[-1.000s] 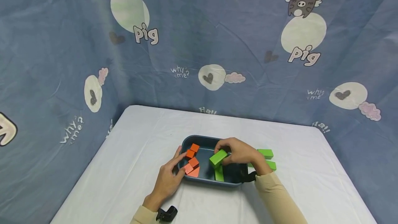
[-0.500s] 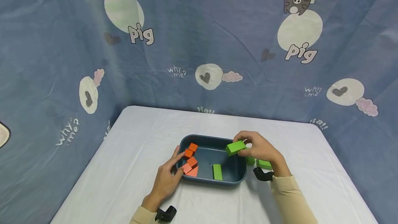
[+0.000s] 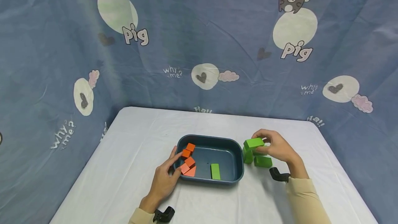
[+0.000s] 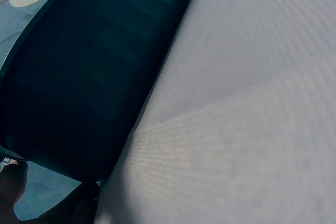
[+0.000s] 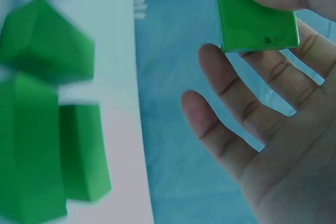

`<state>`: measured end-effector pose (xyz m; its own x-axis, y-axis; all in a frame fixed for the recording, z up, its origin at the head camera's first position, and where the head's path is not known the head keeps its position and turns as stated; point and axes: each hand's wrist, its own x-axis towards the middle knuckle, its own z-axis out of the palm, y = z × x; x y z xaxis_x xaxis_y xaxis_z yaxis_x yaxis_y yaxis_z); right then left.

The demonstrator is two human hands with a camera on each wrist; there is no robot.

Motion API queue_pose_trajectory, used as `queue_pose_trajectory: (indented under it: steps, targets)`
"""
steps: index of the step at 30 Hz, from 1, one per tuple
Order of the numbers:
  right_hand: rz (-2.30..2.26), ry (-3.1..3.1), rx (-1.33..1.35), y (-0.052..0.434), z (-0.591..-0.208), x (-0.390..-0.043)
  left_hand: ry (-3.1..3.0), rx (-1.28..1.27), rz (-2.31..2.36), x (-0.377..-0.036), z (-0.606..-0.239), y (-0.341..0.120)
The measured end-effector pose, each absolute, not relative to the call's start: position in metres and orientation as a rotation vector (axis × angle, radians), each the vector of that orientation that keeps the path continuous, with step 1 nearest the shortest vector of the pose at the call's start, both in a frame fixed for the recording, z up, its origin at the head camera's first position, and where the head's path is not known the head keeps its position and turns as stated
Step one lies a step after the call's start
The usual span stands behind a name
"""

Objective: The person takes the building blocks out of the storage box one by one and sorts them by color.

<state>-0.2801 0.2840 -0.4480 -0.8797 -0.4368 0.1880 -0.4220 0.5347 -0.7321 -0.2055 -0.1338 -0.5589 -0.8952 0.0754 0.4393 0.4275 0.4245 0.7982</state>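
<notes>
A dark blue tray (image 3: 238, 161) sits mid-table. Inside it, several orange blocks (image 3: 188, 158) lie at the left end and one green block (image 3: 215, 171) lies near the front wall. My left hand (image 3: 172, 163) rests against the tray's left rim with straight fingers; the left wrist view shows only the tray's dark wall (image 4: 89, 87) and white cloth. My right hand (image 3: 261, 140) pinches a green block (image 3: 254, 143) just right of the tray, above two green blocks (image 3: 263, 161) on the table. In the right wrist view the held block (image 5: 252, 14) sits between thumb and fingers (image 5: 220, 77).
A white cloth covers the table (image 3: 130, 168), with its edges at left, right and back. A blue printed curtain (image 3: 199, 44) closes off the back and sides. Black camera mounts (image 3: 280, 175) sit on both wrists.
My right hand lifted the green block out of the tray and carried it right, to above the green blocks on the table. The left hand stayed at the tray's rim.
</notes>
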Motion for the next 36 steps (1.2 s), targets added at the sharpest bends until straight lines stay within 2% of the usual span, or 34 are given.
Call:
queue_pose_trajectory:
  steps: [8,36]
  targets:
    - [-1.284,2.811,-0.599,0.315,-0.457,-0.273,-2.36,-0.421,-1.481,-0.205,-0.558,-0.135]
    - [-1.251,2.94,-0.301,0.378,-0.481,-0.265,-2.354,-0.411,-1.482,-0.206,-0.558,-0.132]
